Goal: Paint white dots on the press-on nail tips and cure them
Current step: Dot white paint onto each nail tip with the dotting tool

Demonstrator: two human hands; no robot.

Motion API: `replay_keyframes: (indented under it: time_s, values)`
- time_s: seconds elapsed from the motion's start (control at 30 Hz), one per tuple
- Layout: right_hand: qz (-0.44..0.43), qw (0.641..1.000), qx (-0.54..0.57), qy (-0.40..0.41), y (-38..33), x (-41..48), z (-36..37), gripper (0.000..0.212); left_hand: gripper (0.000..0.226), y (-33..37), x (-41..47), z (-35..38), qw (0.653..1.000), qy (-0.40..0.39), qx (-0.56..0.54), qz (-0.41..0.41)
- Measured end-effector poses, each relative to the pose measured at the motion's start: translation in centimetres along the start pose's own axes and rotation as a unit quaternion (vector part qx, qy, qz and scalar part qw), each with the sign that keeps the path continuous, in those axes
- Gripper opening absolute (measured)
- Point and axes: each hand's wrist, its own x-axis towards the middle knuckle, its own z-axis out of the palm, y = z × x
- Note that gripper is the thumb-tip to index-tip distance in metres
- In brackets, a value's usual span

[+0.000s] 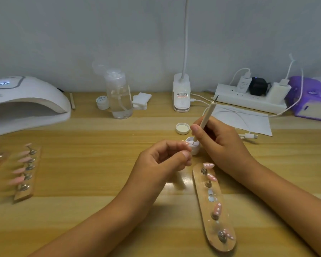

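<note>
My right hand (pixel 217 143) grips a white dotting pen (pixel 204 121), its tip dipped into a small open white paint jar (pixel 193 146). My left hand (pixel 165 160) has curled fingers and steadies that jar by its side. In front of my right wrist lies a wooden holder strip (pixel 213 206) with pink nail tips on metal stands; several of them show white dots (pixel 217 209). The jar's white lid (pixel 182 128) lies just behind the jar. A white curing lamp (pixel 24 102) stands at the far left, its display lit.
Two more wooden strips with plain pink nail tips (pixel 25 169) lie at the left. Behind are a clear pump bottle (pixel 119 95), a small white jar (pixel 102 102), cotton pads (pixel 141 101), a desk lamp base (pixel 182 93), a power strip (pixel 250 97), paper (pixel 248 117) and a purple box (pixel 313 101).
</note>
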Motion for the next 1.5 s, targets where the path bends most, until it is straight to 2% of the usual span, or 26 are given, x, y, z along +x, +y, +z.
replay_keyframes:
  time_s: [0.17, 0.27, 0.43, 0.57, 0.7, 0.8, 0.9, 1.07, 1.2, 1.5]
  values:
    - [0.007, 1.000, -0.001, 0.000, 0.1, -0.1, -0.1, 0.018, 0.018, 0.0, 0.1, 0.2, 1.000, -0.007, -0.003, -0.005]
    - [0.012, 1.000, 0.017, 0.011, -0.3, -0.2, -0.1, 0.017, 0.013, 0.0, 0.1, 0.1, 1.000, -0.008, 0.006, -0.002]
    - [0.033, 0.986, 0.148, 0.071, -1.9, -0.4, -1.1, 0.011, 0.015, 0.1, 0.0, 0.2, 1.000, 0.014, -0.013, -0.009]
    - [0.064, 0.958, 0.267, 0.086, -3.4, -0.8, -2.6, 0.011, 0.017, 0.2, -0.1, 0.2, 1.000, -0.002, -0.005, -0.013]
    - [0.105, 0.904, 0.405, 0.084, -3.6, -2.2, -3.4, 0.014, 0.019, 0.4, -0.2, 0.3, 1.000, -0.019, 0.011, -0.013]
    - [0.134, 0.874, 0.454, 0.112, -3.3, -3.9, -3.0, 0.022, 0.024, 0.5, -0.4, 0.4, 0.999, -0.028, 0.014, -0.022]
    - [0.160, 0.861, 0.467, 0.126, -3.1, -4.6, -2.8, 0.023, 0.021, 0.6, -0.5, 0.4, 0.998, -0.042, 0.029, -0.030]
    - [0.157, 0.846, 0.491, 0.139, -3.0, -4.2, -2.8, 0.016, 0.017, 0.7, -0.7, 0.7, 0.998, -0.041, 0.028, -0.030]
    - [0.155, 0.850, 0.488, 0.124, -3.2, -4.5, -2.6, 0.019, 0.024, 0.7, -0.7, 0.8, 0.999, -0.042, 0.021, -0.028]
    - [0.156, 0.860, 0.476, 0.096, -3.1, -4.4, -2.1, 0.025, 0.022, 0.9, -0.8, 0.8, 0.997, -0.052, 0.042, -0.026]
